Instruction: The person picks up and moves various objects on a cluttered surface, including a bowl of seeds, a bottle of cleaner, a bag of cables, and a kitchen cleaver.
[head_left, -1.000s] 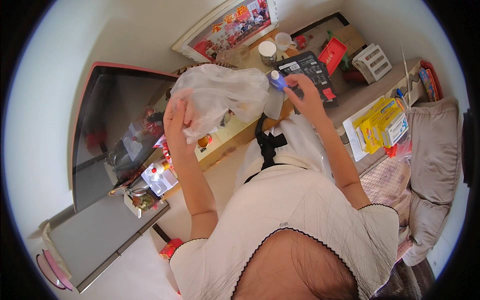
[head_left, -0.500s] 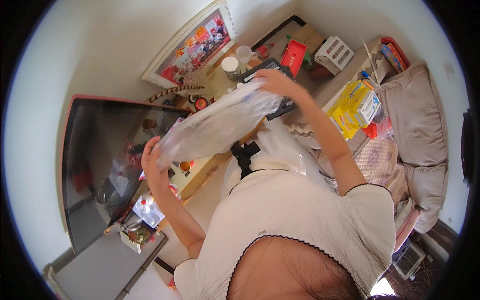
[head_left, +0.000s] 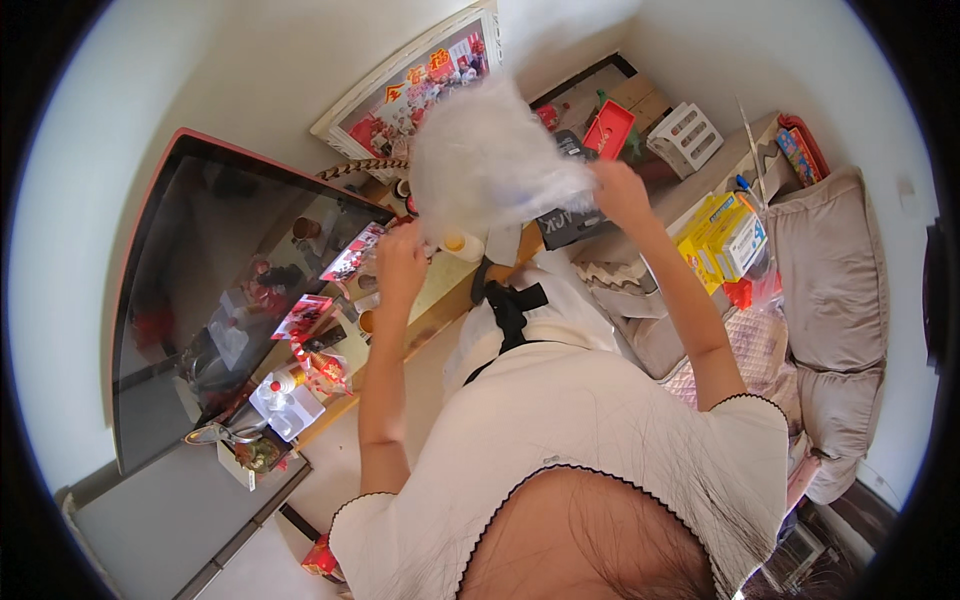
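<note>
A thin, see-through white plastic bag billows up in front of me, stretched between both hands. My left hand is closed on its lower left edge, and my right hand grips the right corner. Through the film, items on the cabinet show only faintly. Just beneath the bag's right side lies a black box or package. A yellow and white round thing stands on the wooden cabinet top, close to my left hand.
A large television leans at the left. Along the cabinet are red packets and a clear plastic tray. Behind the bag stands a framed picture. To the right are a red tray, a white basket, yellow boxes and a sofa.
The bag was stretched flat and low between my hands; now it puffs upward. My hands have come closer together, the left shifting right, and the view has turned slightly.
</note>
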Action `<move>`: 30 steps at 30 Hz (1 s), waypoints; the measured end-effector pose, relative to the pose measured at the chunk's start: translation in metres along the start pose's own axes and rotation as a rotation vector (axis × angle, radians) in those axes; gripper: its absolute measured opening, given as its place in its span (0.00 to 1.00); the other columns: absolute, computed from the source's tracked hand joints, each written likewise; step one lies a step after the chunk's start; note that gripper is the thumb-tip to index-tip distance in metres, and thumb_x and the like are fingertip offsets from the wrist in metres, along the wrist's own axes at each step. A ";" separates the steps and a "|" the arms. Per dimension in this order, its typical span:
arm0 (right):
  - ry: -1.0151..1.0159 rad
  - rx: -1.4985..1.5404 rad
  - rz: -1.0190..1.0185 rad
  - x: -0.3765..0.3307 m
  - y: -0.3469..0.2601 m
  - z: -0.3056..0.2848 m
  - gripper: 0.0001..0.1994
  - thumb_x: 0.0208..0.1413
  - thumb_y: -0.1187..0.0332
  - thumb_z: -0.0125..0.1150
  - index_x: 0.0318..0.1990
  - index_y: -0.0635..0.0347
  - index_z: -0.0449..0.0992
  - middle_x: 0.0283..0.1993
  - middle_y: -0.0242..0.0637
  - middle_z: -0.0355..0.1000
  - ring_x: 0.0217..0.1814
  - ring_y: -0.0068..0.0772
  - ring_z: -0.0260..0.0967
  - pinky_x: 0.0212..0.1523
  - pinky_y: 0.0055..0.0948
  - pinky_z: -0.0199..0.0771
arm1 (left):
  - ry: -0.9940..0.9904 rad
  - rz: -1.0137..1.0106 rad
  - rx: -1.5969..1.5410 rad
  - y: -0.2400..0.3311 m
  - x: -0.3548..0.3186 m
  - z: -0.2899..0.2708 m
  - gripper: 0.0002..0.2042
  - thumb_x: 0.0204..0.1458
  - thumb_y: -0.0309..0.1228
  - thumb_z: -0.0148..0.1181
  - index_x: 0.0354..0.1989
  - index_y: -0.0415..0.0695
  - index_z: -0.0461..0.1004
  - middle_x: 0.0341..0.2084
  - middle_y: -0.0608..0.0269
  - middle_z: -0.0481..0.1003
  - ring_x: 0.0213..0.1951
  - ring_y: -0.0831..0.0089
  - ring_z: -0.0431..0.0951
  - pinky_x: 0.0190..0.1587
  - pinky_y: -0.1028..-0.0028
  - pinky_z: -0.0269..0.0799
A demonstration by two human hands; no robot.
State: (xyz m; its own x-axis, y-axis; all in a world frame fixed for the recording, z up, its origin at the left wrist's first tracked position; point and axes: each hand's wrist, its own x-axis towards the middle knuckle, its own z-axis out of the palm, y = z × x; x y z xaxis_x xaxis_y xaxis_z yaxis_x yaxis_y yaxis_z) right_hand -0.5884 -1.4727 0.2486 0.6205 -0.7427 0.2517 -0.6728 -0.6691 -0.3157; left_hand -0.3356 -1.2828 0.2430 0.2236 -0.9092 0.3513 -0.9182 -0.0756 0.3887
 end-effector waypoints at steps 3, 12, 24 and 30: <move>-0.076 0.370 0.197 -0.012 0.017 0.014 0.13 0.34 0.76 0.48 0.33 0.60 0.67 0.28 0.37 0.67 0.30 0.30 0.64 0.33 0.22 0.63 | -0.004 -0.382 -0.500 -0.009 -0.011 0.011 0.08 0.44 0.24 0.44 0.34 0.38 0.66 0.19 0.63 0.68 0.21 0.75 0.67 0.27 0.78 0.61; -0.406 1.339 0.566 -0.017 0.018 -0.016 0.07 0.40 0.72 0.50 0.29 0.65 0.68 0.27 0.29 0.67 0.27 0.17 0.63 0.31 0.16 0.63 | 0.359 -0.846 -1.692 0.004 0.003 -0.021 0.13 0.47 0.25 0.44 0.43 0.38 0.59 0.29 0.56 0.68 0.26 0.74 0.70 0.28 0.81 0.65; -0.435 1.301 0.383 -0.028 -0.037 -0.022 0.14 0.47 0.64 0.47 0.37 0.65 0.68 0.36 0.32 0.67 0.37 0.20 0.62 0.40 0.18 0.59 | -0.097 -0.235 -1.091 0.055 0.005 -0.028 0.15 0.43 0.19 0.41 0.42 0.40 0.63 0.41 0.53 0.64 0.31 0.74 0.69 0.34 0.79 0.62; -0.262 1.002 0.127 -0.046 -0.096 0.018 0.15 0.44 0.61 0.51 0.35 0.63 0.64 0.31 0.38 0.60 0.30 0.29 0.58 0.32 0.25 0.58 | -0.239 -0.363 -0.916 0.077 -0.002 0.025 0.11 0.45 0.26 0.46 0.38 0.37 0.64 0.32 0.60 0.67 0.33 0.76 0.65 0.38 0.81 0.58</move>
State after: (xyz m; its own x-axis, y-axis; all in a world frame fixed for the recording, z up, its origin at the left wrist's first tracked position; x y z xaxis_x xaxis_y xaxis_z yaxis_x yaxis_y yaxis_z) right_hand -0.5454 -1.3743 0.2509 0.7173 -0.6967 -0.0050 -0.1711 -0.1692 -0.9706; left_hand -0.4150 -1.2968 0.2507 0.2754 -0.9596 -0.0583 -0.1812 -0.1114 0.9771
